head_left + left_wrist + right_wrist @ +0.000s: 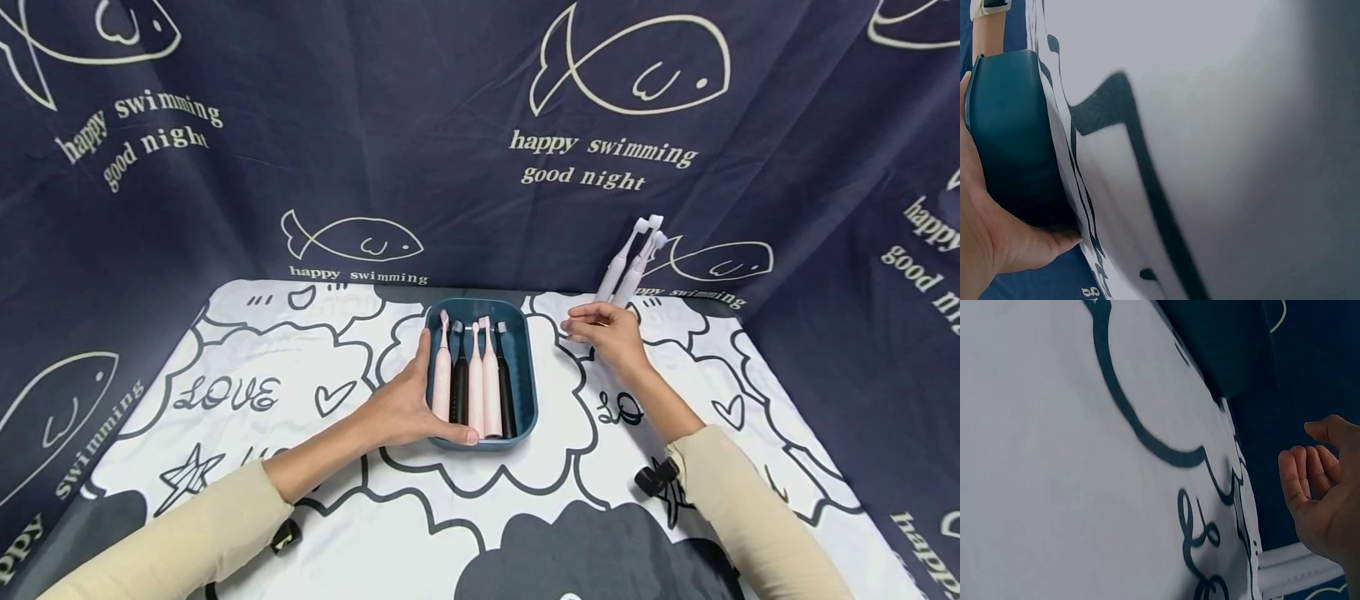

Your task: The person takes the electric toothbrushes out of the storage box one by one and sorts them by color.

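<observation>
A dark blue-green box (534,392) sits on the patterned cloth, holding three pink toothbrushes (442,379) and two black ones, heads toward the back. My left hand (401,404) grips its near left corner, thumb along the front rim and fingers along the left side. In the left wrist view that hand (997,231) wraps around the box wall (1013,125). Farther right, my right hand (611,333) has loosely bent fingers with nothing between them. White electric toothbrushes (630,275) stand upright just behind it; their handles (1297,569) show past the hand (1325,487) in the right wrist view.
White cloth (285,450) with dark cloud outlines covers the table. A navy curtain (465,183) printed with fish hangs behind and along both sides. Dark wrist straps (656,477) show at the sleeve cuffs.
</observation>
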`<state>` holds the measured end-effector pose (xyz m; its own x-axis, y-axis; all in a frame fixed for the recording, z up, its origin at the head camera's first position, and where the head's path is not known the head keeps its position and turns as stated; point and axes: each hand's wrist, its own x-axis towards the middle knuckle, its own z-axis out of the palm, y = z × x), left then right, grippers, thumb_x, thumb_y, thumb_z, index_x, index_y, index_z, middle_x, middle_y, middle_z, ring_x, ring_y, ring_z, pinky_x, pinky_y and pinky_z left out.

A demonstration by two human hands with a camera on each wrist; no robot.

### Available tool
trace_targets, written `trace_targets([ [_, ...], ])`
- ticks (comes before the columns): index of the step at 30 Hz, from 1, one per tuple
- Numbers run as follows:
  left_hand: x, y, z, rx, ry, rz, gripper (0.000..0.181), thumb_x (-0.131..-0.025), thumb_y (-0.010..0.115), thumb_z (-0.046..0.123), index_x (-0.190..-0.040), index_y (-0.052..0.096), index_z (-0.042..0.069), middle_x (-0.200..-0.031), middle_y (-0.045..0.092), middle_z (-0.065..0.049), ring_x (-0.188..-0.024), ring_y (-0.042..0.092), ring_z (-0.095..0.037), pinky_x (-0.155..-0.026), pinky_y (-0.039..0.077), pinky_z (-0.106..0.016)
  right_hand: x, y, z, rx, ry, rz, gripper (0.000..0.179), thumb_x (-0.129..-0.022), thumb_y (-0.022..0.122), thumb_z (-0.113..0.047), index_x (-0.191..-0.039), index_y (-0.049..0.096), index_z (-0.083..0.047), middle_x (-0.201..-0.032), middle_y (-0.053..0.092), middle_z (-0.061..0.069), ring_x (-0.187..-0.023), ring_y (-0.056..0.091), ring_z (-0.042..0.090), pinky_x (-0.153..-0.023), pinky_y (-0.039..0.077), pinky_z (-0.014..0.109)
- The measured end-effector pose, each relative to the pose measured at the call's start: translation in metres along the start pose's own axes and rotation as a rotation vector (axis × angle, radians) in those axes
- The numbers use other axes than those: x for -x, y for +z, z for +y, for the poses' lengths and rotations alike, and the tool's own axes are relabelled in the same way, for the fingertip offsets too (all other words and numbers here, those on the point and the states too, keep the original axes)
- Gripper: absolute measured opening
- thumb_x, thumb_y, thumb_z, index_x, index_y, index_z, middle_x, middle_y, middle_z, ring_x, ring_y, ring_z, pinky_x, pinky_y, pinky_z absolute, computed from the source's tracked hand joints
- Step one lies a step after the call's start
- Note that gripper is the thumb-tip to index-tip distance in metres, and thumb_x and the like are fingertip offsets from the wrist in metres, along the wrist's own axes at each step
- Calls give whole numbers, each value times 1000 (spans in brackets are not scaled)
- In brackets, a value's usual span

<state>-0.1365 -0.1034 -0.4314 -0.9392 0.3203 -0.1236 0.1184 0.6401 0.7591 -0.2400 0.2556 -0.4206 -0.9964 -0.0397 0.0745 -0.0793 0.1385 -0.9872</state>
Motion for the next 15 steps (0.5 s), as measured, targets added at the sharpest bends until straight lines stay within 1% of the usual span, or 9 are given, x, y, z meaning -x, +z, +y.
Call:
trace_targets([
  [7,0,0,1,10,-5,-4,182,-58,102,80,-178,-25,30,-191,4,-13,-175,24,-39,-132,40,-64,4,12,-6,-66,-3,-23,32,-99,76,8,-125,67,23,-85,81,-12,-82,80,3,-80,67,23],
  [12,0,0,0,0,-5,-5,180,-60,102,79,-178,-26,31,-191,4,-15,-175,23,-40,-132,40,-64,6,20,-9,-118,13,-63,30,-100,74,10,-126,66,23,-85,83,-10,-83,82,6,-80,68,25],
  [15,0,0,-1,-4,-7,-7,179,-61,102,79,-178,-25,31,-191,4,-16,-175,23,-41,-132,40,-65,7,23,-10,-118,18,-81,31,-101,74,8,-127,66,23,-86,83,-9,-81,82,9,-80,68,26],
])
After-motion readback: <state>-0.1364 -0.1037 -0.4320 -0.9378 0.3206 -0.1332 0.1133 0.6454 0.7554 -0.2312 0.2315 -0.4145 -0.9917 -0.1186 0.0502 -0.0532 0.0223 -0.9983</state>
